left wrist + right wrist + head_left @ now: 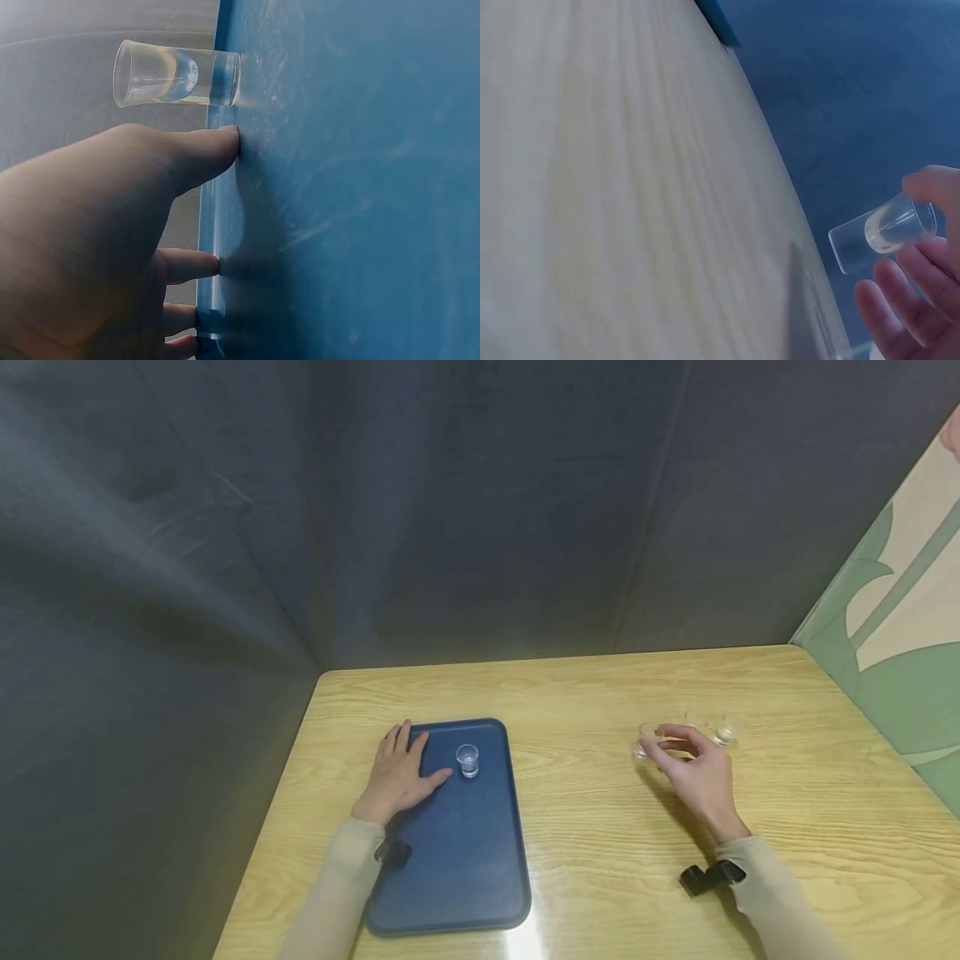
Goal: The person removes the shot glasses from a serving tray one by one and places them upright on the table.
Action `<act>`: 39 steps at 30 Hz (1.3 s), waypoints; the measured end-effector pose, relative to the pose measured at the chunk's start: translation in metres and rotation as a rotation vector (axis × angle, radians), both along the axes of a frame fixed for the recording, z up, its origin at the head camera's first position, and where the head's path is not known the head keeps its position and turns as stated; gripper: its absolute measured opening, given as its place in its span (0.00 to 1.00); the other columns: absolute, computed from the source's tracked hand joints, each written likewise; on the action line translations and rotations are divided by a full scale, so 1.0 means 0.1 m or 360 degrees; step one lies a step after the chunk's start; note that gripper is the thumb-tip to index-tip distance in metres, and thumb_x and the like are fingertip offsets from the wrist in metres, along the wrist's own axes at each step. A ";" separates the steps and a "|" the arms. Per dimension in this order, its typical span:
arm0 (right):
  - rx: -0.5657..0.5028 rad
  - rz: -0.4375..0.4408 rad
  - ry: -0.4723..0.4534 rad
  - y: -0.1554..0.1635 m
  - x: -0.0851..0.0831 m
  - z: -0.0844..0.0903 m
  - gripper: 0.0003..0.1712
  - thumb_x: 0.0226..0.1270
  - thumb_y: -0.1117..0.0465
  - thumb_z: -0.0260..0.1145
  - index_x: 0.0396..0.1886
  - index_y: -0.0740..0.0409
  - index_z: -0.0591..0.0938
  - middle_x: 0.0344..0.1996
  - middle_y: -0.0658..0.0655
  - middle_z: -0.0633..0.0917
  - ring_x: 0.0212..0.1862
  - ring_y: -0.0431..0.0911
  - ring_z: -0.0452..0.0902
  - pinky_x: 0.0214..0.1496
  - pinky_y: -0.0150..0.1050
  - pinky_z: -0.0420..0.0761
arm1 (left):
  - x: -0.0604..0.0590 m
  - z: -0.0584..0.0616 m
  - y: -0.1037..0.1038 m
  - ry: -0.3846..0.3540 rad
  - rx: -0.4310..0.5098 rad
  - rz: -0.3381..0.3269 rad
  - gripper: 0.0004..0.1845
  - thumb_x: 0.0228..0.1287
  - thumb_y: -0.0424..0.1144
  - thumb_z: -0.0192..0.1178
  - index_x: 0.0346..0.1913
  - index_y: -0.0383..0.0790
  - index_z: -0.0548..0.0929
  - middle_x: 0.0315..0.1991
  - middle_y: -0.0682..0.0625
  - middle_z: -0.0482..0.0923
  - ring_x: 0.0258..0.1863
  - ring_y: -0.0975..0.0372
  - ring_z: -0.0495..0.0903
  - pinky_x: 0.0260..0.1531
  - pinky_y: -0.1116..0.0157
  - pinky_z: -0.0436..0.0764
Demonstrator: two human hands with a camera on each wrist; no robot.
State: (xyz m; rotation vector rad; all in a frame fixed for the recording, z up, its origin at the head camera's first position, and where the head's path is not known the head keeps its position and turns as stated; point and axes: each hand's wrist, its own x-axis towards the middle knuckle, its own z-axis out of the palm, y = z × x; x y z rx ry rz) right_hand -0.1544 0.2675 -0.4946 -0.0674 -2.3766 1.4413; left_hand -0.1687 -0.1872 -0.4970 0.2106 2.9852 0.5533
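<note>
A blue tray (457, 860) lies on the left half of the wooden table (600, 827). One small clear glass (467, 760) stands upright on the tray's far part. My left hand (401, 772) rests flat on the tray's left edge, its thumb (202, 146) pointing at the glass (176, 73) without touching it. To the right, my right hand (686, 760) pinches a second small clear glass (645, 743) between thumb and fingers. In the right wrist view this glass (881, 232) is tilted. I cannot tell whether it touches the table.
Two more small clear glasses (723, 731) stand just beyond my right hand. Dark grey fabric walls (450, 527) close off the back and left. A green and cream panel (900, 635) stands at the right. Bare wood lies between the tray and my right hand.
</note>
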 end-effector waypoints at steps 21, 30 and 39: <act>-0.0064 -0.0395 -0.0169 0.61 0.03 0.19 0.22 0.66 0.50 0.79 0.53 0.58 0.88 0.37 0.25 0.82 0.33 0.20 0.81 0.28 0.19 0.79 | 0.00 0.02 0.00 0.0001 -0.0018 -0.0004 0.47 0.72 0.64 0.60 0.82 0.34 0.64 0.86 0.31 0.47 0.86 0.37 0.44 0.86 0.39 0.47; 0.0047 -0.0346 -0.0246 0.76 0.04 0.02 0.30 0.69 0.47 0.76 0.59 0.65 0.85 0.27 0.19 0.80 0.29 0.17 0.80 0.27 0.20 0.80 | 0.00 0.02 0.00 -0.0002 -0.0013 -0.0002 0.47 0.72 0.64 0.60 0.82 0.34 0.64 0.86 0.31 0.47 0.86 0.37 0.45 0.86 0.39 0.47; 0.0102 -0.0308 -0.0308 0.79 0.04 -0.02 0.33 0.70 0.45 0.75 0.63 0.66 0.83 0.30 0.18 0.78 0.30 0.15 0.79 0.28 0.20 0.80 | -0.02 0.00 -0.02 -0.0002 -0.0021 -0.0007 0.48 0.72 0.64 0.61 0.82 0.34 0.64 0.86 0.31 0.47 0.86 0.37 0.45 0.85 0.38 0.48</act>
